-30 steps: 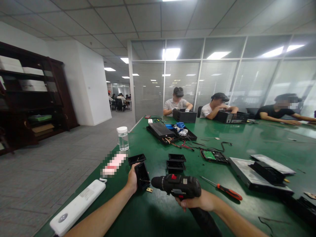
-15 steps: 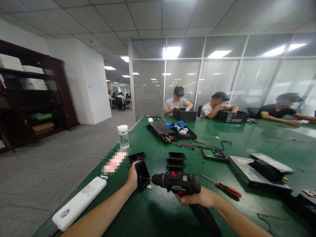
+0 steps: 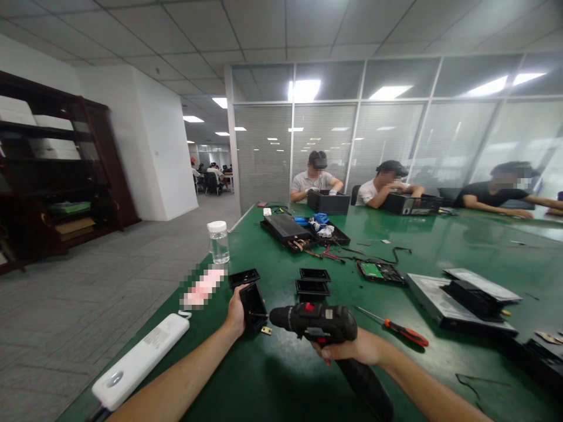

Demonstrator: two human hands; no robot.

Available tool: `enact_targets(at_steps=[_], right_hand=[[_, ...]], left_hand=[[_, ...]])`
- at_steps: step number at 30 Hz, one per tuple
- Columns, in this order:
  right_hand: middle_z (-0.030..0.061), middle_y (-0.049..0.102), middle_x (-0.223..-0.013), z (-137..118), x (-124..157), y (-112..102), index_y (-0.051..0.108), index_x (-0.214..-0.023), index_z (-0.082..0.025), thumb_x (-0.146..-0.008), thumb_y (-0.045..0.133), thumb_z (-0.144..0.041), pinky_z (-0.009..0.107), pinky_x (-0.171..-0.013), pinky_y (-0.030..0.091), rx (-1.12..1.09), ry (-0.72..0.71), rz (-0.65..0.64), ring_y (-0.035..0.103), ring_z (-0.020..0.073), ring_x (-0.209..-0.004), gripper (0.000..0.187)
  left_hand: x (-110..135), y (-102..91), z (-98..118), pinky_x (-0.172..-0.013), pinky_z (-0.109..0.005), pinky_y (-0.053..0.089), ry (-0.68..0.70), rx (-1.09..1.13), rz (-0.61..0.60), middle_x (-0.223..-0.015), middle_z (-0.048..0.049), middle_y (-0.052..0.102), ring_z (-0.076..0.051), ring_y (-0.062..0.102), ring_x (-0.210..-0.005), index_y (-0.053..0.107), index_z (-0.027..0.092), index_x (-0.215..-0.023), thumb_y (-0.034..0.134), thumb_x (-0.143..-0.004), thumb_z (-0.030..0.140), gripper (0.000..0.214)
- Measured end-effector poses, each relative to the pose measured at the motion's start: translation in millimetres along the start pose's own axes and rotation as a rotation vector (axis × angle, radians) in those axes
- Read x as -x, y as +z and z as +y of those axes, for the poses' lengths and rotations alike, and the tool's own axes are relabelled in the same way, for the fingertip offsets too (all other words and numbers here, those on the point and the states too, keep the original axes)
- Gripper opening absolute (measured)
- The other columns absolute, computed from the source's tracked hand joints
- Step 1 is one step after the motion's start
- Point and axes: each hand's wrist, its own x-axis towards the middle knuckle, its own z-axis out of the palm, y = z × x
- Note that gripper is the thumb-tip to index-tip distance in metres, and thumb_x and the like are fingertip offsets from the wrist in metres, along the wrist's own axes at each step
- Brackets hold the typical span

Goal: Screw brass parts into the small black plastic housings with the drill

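Power drill (image 3: 323, 323): right hand (image 3: 354, 347) wrapped round its handle, body above the fingers.
Black box (image 3: 252, 305): left of the drill, tilted, clamped in the left hand (image 3: 236, 313).
Screwdriver (image 3: 407, 333): lying right of the drill.

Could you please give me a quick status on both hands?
Left hand gripping tilted black box. Right hand holding power drill aimed at the box's open side. Small tan piece near the box; screwdriver lying apart, right of the drill.

Drill (image 3: 329, 323) matt plastic; tabletop (image 3: 272, 375) smooth, glossy; cabinet (image 3: 97, 158) wood.
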Motion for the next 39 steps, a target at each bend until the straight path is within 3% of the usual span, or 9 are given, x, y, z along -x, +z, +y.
enact_targets(at_steps=[8, 22, 39], right_hand=[[0.0047, 0.046, -0.076, -14.2, 4.1, 5.8, 0.056, -0.087, -0.019, -0.073, 0.055, -0.027, 0.033, -0.069, 0.044, 0.031, 0.024, -0.011, 0.048, 0.0141, -0.070, 0.016], [0.0025, 0.046, -0.071, -8.6, 1.4, 3.7, 0.054, -0.080, -0.018, -0.067, 0.058, -0.027, 0.032, -0.064, 0.045, 0.035, -0.010, -0.001, 0.048, 0.0134, -0.064, 0.016], [0.0037, 0.045, -0.075, -9.8, 3.3, 4.2, 0.054, -0.083, -0.018, -0.073, 0.055, -0.026, 0.032, -0.068, 0.044, 0.050, 0.012, -0.006, 0.048, 0.0135, -0.069, 0.013]], left_hand=[[0.3, 0.7, 0.5, -0.047, -0.032, 0.047, -0.010, -0.003, 0.017, -0.054, -0.0052, 0.059, -0.021, 0.059, -0.050, 0.056, 0.013, -0.069, 0.050, -0.068, 0.034, 0.023], [-3.8, -1.8, -2.5, -0.047, -0.033, 0.047, 0.030, -0.024, 0.007, -0.053, -0.0047, 0.058, -0.021, 0.059, -0.049, 0.054, 0.013, -0.070, 0.050, -0.069, 0.036, 0.023], [-2.8, -1.2, -1.1, -0.046, -0.033, 0.047, 0.008, -0.012, 0.017, -0.053, -0.0051, 0.058, -0.022, 0.060, -0.052, 0.054, 0.013, -0.069, 0.050, -0.068, 0.035, 0.022]])
